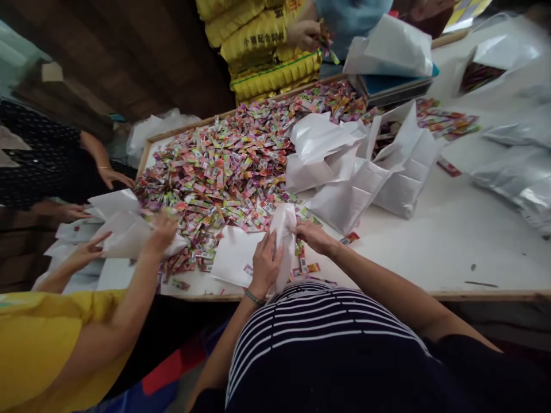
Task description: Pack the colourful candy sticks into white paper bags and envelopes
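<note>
In front of my striped top I have a white bag (284, 229) standing on its edge, its front side turned toward the left. My left hand (266, 261), with a bracelet at the wrist, presses against the bag's left side with its fingers close together. My right hand (316, 236) pinches the bag's right edge. Flat on the table beside my left hand lies another white bag (232, 252). Small colourful packets (303, 261) lie under and around the bag. What is inside the bag is hidden.
A big heap of small packets (224, 166) spreads behind my hands. Filled white bags (353, 195) stand to the right, silvery bags (516, 172) farther right. A co-worker in yellow (64, 338) handles a bag at left. Other people work at left and across, near yellow sacks (275, 74).
</note>
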`<state>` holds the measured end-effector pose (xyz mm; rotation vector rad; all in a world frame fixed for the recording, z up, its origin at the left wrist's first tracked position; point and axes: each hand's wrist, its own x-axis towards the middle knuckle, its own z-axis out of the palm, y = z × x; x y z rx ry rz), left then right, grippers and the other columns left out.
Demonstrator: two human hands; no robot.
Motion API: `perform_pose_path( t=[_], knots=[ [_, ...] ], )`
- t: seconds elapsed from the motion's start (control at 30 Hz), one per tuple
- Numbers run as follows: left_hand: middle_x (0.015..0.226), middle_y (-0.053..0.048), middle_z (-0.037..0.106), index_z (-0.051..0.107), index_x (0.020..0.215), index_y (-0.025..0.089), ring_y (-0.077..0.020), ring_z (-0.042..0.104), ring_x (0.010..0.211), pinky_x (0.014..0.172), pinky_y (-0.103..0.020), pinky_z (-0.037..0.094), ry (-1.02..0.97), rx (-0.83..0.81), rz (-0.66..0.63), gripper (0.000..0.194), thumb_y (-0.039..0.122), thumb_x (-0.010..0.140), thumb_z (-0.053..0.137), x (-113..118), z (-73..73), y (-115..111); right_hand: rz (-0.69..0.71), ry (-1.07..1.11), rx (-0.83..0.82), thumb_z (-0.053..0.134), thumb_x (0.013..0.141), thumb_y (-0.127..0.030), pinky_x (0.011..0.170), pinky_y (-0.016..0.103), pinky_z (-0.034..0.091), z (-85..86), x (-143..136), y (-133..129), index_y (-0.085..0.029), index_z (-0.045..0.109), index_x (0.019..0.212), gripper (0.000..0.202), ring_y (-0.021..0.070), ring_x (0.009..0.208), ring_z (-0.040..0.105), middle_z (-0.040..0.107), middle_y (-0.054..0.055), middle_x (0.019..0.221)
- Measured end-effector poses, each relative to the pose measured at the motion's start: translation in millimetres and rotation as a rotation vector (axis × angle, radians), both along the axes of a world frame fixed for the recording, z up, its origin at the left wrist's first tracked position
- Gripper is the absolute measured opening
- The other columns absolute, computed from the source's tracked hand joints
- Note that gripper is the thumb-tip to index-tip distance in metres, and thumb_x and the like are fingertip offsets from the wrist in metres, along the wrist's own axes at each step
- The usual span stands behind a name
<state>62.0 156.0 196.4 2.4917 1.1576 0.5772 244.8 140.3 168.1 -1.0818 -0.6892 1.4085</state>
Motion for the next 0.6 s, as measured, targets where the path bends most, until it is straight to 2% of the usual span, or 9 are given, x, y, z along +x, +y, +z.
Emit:
perform_pose_path(
  t=[0.1,0.17,0.23,0.33,0.43,0.53,0.6],
  knots=[
    [0.125,-0.015,0.064,0.043,0.141,0.011,-0.0240,0.062,0.112,0.096,-0.036,0.051,-0.005,-0.039,0.003,0.053,0.020,0.090,0.047,-1.3,9.4,11.1,0.041,0.087,0.064,0.064,0.060,-0.031,0.063,0.024,0.044,19.9,-13.5,6.2,-0.020,0.054,0.062,0.015,0.0109,0.061,0.049,0.056,-0.003,0.063],
    [0.130,-0.016,0.061,0.042,0.142,0.011,-0.0229,0.062,0.113,0.095,-0.033,0.050,-0.031,0.007,-0.018,0.052,0.019,0.091,0.045,-7.0,16.6,18.1,-0.006,0.125,0.087,0.064,0.061,-0.033,0.068,0.026,0.047,27.0,-19.7,11.0,-0.021,0.055,0.068,0.017,0.0122,0.064,0.053,0.058,-0.003,0.066],
    [0.126,-0.015,0.064,0.044,0.140,0.012,-0.0205,0.066,0.104,0.089,-0.029,0.051,-0.042,0.039,-0.045,0.047,0.022,0.094,0.043,-16.2,23.4,23.7,-0.086,0.129,0.090,0.064,0.063,-0.035,0.069,0.028,0.048,29.0,-21.3,14.5,-0.021,0.057,0.078,0.022,0.0132,0.067,0.055,0.060,-0.003,0.070],
    [0.099,-0.008,0.073,0.050,0.136,0.016,-0.0168,0.069,0.080,0.075,-0.025,0.052,-0.017,0.035,-0.006,0.041,0.028,0.097,0.043,-29.5,28.1,28.1,-0.168,0.056,0.054,0.063,0.067,-0.040,0.061,0.026,0.046,27.1,-22.3,16.8,-0.022,0.056,0.087,0.027,0.0125,0.064,0.054,0.060,-0.003,0.074],
    [0.088,-0.003,0.073,0.051,0.133,0.019,-0.0151,0.066,0.070,0.068,-0.024,0.050,-0.013,0.020,0.054,0.039,0.027,0.095,0.047,-35.5,26.0,29.0,-0.139,0.001,0.048,0.064,0.069,-0.043,0.059,0.025,0.045,28.7,-29.8,17.4,-0.022,0.055,0.089,0.030,0.0121,0.063,0.052,0.061,-0.003,0.078],
    [0.103,-0.007,0.071,0.048,0.131,0.018,-0.0157,0.067,0.081,0.074,-0.025,0.052,-0.082,0.097,0.086,0.038,0.018,0.093,0.045,-40.3,26.8,33.1,-0.089,-0.034,0.086,0.065,0.071,-0.045,0.065,0.027,0.046,37.4,-39.0,17.9,-0.022,0.054,0.089,0.030,0.0139,0.068,0.055,0.062,-0.002,0.080],
    [0.107,-0.010,0.068,0.051,0.124,0.016,-0.0176,0.066,0.095,0.082,-0.029,0.052,-0.137,0.247,0.119,0.034,0.012,0.091,0.040,-47.7,33.2,39.6,-0.114,-0.051,0.085,0.064,0.074,-0.047,0.064,0.027,0.045,43.0,-41.3,18.9,-0.023,0.054,0.094,0.033,0.0143,0.068,0.055,0.062,-0.002,0.079]
  ],
)
